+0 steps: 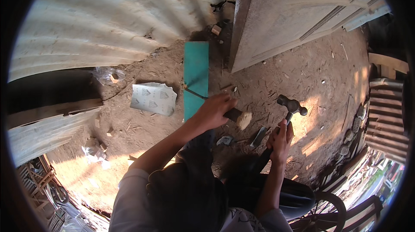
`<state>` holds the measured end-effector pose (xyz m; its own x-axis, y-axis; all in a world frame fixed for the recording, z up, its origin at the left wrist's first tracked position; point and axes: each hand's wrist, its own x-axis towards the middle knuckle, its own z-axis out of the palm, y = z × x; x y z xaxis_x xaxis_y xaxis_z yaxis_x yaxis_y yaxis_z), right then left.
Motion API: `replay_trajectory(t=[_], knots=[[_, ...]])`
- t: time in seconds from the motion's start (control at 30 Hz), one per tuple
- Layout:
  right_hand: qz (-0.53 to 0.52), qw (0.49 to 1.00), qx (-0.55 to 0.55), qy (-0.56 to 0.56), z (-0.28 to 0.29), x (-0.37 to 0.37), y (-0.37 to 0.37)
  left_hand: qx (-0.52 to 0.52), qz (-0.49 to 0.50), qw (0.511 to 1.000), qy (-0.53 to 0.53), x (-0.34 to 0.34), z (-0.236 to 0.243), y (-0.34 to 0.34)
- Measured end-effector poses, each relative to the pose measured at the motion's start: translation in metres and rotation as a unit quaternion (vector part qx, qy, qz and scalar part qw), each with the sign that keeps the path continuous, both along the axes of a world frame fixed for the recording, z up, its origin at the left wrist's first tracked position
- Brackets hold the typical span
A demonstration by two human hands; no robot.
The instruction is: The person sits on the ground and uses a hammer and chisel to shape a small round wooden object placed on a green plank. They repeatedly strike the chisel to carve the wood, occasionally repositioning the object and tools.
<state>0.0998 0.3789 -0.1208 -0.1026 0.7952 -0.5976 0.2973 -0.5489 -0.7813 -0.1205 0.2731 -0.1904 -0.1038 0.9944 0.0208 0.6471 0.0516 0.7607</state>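
My left hand (216,109) is closed around a chisel (240,119) with a thick, dark wooden handle. The handle's pale, frayed butt end sticks out on the right, and a thin metal shaft points left and away. Its tip overlaps a narrow teal board (196,63) on the dirt ground; whether it touches the board I cannot tell. Lower right, my right hand (279,139) grips a ball-peen hammer (292,105) by its handle, with the dark metal head uppermost. The hammer head is apart from the chisel's butt.
A printed silvery sheet (153,98) lies left of the board. Corrugated metal sheeting (116,11) rises beyond, beside a leaning wooden door panel (298,16). A dark block (258,137) and wood chips lie between my hands. A spoked wheel (330,210) stands at lower right.
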Motion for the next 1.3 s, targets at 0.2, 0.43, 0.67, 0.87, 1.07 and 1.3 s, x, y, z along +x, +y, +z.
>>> replay_trajectory(t=[0.2, 0.43, 0.67, 0.87, 1.07, 1.3], knots=[[-0.045, 0.999, 0.014, 0.023, 0.017, -0.001, -0.027, 0.032, 0.066, 0.996, 0.053, 0.017, -0.013, 0.009], [0.028, 0.998, -0.032, 0.04, 0.012, -0.009, -0.046, 0.056, 0.123, 0.989, 0.051, 0.022, -0.018, 0.021], [0.061, 0.998, 0.031, -0.012, -0.004, -0.007, -0.053, 0.018, 0.129, 0.991, 0.033, 0.024, -0.021, 0.027], [-0.135, 0.989, 0.051, 0.044, 0.005, -0.007, -0.027, 0.049, 0.161, 0.984, 0.063, 0.023, -0.021, 0.026], [0.095, 0.993, 0.062, -0.039, -0.02, -0.003, -0.054, 0.057, 0.147, 0.986, 0.059, 0.026, -0.025, 0.023], [-0.133, 0.987, 0.087, 0.034, 0.005, -0.023, -0.037, 0.042, 0.162, 0.984, 0.064, 0.024, -0.023, 0.025]])
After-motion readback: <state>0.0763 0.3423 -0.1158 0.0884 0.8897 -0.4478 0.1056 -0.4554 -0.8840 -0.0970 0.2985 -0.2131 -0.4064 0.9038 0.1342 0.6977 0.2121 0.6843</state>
